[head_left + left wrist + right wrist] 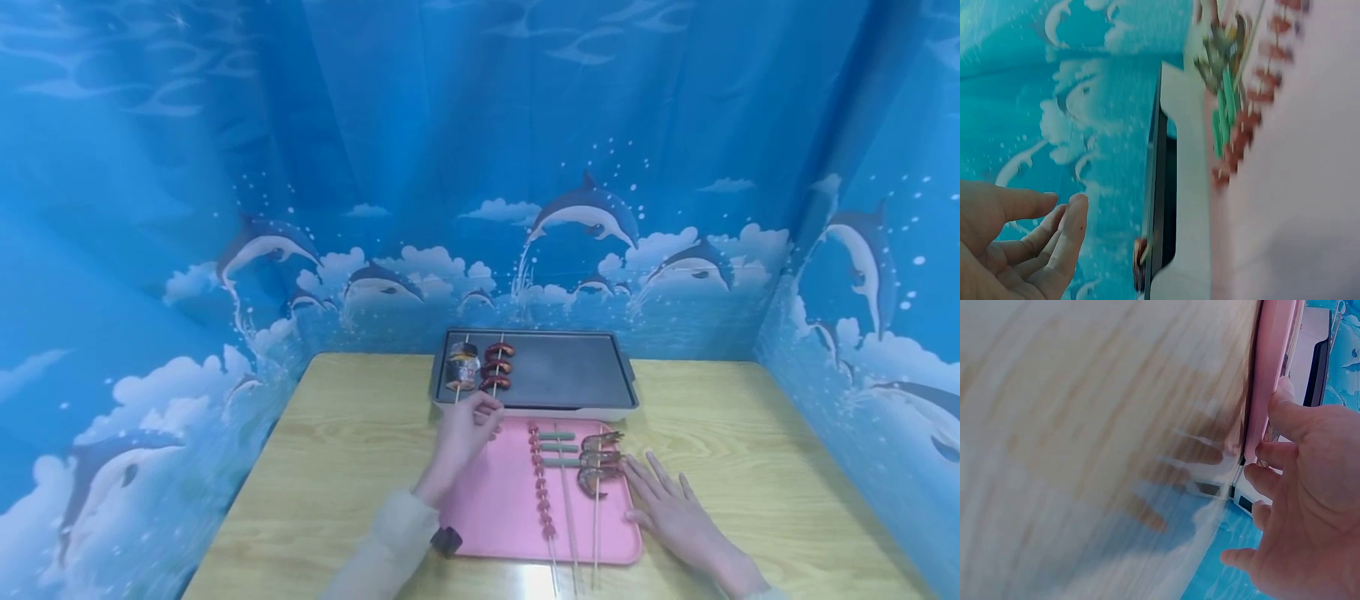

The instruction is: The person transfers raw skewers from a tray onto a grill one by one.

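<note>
My left hand [465,429] is just over the front edge of a dark griddle [566,375], near the stick ends of two skewers. In the left wrist view, a gap separates its thumb from its loosely bent fingers, which hold nothing. The skewer of red-brown curved pieces [497,367] lies on the griddle, right of a skewer of dark, silvery pieces [462,373]. With fingers spread, my right hand [678,512] rests by the right rim of a pink tray [487,500]; its thumb [1284,403] is against the rim in the right wrist view.
On the tray lie a skewer of small red pieces [540,477], one of green sticks [558,447] and one of shrimp [597,460], their stick ends past the front rim. A wooden table [352,442] carries everything. Dolphin-printed curtains [465,167] surround it behind and at both sides.
</note>
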{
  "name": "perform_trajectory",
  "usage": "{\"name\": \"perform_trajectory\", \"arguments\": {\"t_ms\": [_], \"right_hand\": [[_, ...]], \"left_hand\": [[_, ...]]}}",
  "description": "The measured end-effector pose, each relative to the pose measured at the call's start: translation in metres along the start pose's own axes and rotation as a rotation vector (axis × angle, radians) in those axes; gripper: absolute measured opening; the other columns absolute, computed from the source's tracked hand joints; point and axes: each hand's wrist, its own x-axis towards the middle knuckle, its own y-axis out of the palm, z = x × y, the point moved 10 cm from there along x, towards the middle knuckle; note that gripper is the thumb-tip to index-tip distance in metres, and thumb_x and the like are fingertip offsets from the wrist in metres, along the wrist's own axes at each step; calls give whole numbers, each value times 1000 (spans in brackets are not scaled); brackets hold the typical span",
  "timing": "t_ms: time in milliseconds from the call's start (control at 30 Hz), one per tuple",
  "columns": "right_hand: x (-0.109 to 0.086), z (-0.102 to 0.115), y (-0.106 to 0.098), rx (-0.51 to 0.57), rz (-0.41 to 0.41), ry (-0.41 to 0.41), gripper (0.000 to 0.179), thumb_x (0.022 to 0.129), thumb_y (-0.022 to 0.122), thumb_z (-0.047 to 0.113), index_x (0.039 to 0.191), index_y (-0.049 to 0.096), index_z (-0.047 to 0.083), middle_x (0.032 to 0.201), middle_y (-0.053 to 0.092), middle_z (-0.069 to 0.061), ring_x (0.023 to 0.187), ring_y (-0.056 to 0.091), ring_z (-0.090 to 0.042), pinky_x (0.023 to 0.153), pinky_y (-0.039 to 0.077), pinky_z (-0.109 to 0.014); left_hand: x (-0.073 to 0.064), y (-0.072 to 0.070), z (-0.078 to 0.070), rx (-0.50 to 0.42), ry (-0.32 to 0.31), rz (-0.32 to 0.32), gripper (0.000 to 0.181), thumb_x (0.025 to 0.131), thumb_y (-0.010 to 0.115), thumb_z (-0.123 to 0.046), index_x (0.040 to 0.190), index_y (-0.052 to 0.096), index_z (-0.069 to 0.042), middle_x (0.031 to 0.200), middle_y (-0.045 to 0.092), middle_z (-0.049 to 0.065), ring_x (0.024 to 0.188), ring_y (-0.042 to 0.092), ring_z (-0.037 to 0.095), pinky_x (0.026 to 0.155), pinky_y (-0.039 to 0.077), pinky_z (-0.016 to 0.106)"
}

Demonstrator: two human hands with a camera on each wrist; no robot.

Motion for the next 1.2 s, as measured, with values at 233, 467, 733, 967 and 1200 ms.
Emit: {"name": "perform_trajectory", "arguments": {"t_ms": [233, 467, 733, 967, 1200], "right_hand": [[0, 6, -5, -29, -43, -45, 65, 98, 63, 38, 150, 46, 3, 156, 41, -20, 144, -20, 6, 108, 25, -78], [1, 6, -6, -18, -18, -23, 65, 99, 61, 39, 150, 46, 1, 157, 39, -21, 142, -20, 6, 110, 22, -78], [-1, 5, -4, -9, -38, -28, 65, 99, 61, 39, 150, 45, 2, 157, 40, -21, 155, -6, -14, 108, 23, -79], [-1, 4, -3, 11, 9, 8, 65, 100, 59, 40, 151, 44, 2, 159, 37, -19, 155, -2, -20, 111, 19, -79], [-1, 3, -2, 9, -19, -12, 65, 99, 61, 39, 150, 45, 1, 157, 39, -21, 156, -2, -19, 109, 20, -80]], "left_hand": [[-35, 37, 1, -52, -25, 168, 9, 95, 71, -15, 101, 71, -8, 84, 72, 0, 67, 67, 7, 59, 58, 20], [-75, 71, 14, -45, -17, 313, 9, 92, 74, -20, 88, 74, -12, 70, 68, -9, 58, 62, 5, 52, 54, 21], [-109, 99, 32, 52, -41, 449, 9, 83, 82, -28, 79, 78, -20, 70, 71, -12, 63, 60, 1, 63, 56, 23], [-116, 107, 31, 75, -26, 382, 13, 76, 86, -31, 71, 78, -23, 63, 69, -15, 59, 60, 0, 69, 57, 26], [-116, 100, 27, 141, -17, 295, 10, 76, 86, -25, 77, 78, -19, 69, 71, -12, 63, 61, 2, 67, 57, 24]]}}
